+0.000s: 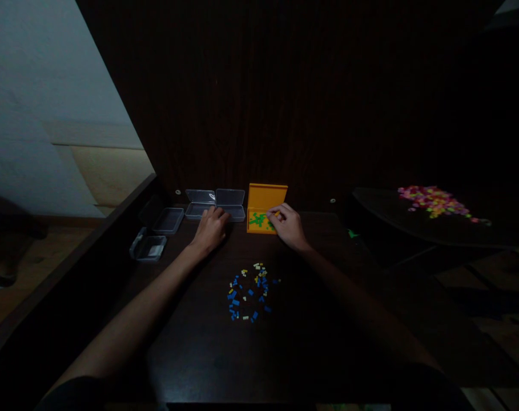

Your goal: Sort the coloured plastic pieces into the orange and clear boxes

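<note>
My right hand (pixel 289 226) is over the right side of a yellow hinged box (pixel 268 197) with its lid up. Its thumb and finger are pinched together, and what is between them is too small to name. Green toy bricks (pixel 257 218) lie inside that box. My left hand (pixel 210 231) is at the front of two clear plastic boxes (pixel 194 211) with raised lids. Its fingers are curled, with the tips hidden from view. Small blue, yellow and cream bricks (pixel 250 292) are scattered on the dark table (pixel 208 348) between my forearms.
Two more clear boxes, one farther back (pixel 172 221) and one nearer (pixel 150 249), stand open by the raised left edge (pixel 113 220). A dark panel (pixel 242 114) rises behind. At the right, a pile of pink and yellow pieces (pixel 434 201) lies on a separate dark surface.
</note>
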Demonstrator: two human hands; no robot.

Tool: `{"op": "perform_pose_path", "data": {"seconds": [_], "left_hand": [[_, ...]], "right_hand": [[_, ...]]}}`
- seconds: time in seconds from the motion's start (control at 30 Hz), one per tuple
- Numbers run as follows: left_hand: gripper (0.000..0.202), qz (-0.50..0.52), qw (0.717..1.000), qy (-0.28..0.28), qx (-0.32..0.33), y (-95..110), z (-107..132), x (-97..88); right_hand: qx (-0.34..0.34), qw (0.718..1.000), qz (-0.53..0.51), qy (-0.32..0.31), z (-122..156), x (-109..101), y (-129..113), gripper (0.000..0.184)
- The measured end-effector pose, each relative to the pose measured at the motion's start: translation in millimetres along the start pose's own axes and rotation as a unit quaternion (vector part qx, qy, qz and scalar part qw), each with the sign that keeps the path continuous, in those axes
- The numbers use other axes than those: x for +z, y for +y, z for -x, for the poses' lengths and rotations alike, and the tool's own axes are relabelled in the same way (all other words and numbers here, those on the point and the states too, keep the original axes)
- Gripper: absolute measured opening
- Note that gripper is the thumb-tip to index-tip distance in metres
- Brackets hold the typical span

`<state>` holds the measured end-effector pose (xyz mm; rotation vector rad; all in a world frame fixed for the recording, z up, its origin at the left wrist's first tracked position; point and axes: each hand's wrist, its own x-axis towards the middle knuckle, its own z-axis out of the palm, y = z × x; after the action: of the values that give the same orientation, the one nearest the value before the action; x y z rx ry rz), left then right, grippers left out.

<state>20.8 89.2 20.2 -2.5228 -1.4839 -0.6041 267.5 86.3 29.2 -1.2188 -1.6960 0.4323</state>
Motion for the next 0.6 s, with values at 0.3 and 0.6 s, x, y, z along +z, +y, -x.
{"op": "perform_pose_path", "data": {"seconds": [0.3,0.6], "left_hand": [[0.033,0.116,0.988,0.052,0.085,23.9,26.7,-35.4],[0.027,0.208,0.964,0.142,0.085,37.4,44.7,-33.8]], "right_hand": [[0.019,0.979,-0.177,-0.097,10.3,18.4,-22.3,0.041],[0.107,0.930,-0.313,-0.160,12.3,17.5,-21.1,0.065]]}}
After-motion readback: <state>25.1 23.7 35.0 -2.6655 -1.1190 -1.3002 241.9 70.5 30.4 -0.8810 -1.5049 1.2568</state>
